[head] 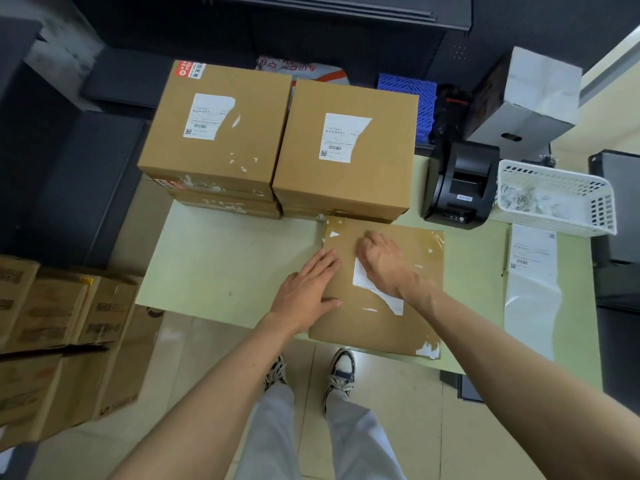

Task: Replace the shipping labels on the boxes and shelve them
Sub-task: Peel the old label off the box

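On the table's near edge a flat brown box is lying, its white label torn and half peeled. Left hand is pressing flat on its left edge; right hand, fingers curled, is picking at the label.

Pale green table with cardboard boxes, label printer, white basket, label strip.

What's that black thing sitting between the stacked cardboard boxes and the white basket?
In the head view, a black label printer stands on the table between the right stack of boxes and the white plastic basket, which holds scraps of paper.
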